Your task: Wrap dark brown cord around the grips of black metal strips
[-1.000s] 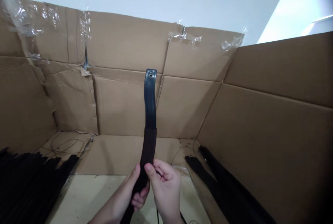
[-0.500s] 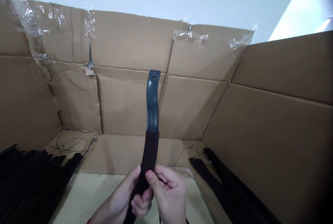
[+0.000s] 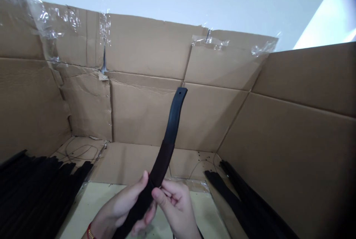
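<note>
A long, curved black bar (image 3: 174, 116) rises tilted to the right in front of me. Its far end is smooth and shiny, with a small hole near the tip. A dark, matte sleeve (image 3: 162, 159) covers the lower length, with a seam or edge across it by my thumbs. My left hand (image 3: 130, 202) wraps around the covered part from the left, thumb along its side. With thumb and fingers closed, my right hand (image 3: 176, 203) pinches the sleeved bar's right edge. Whether it also grips something thin there is hidden.
Cardboard walls (image 3: 147, 109) with clear tape surround the pale work surface (image 3: 102, 209). Many similar black strips (image 3: 36, 194) lie piled at left. More black strips (image 3: 230, 194) lean along the right wall. Loose thin thread (image 3: 80, 152) curls in the back left corner.
The bar has tipped to the right and turned, its lower end swinging left. My left hand has moved left and lower with it; a red-and-gold bracelet now shows. The right hand stays near the seam.
</note>
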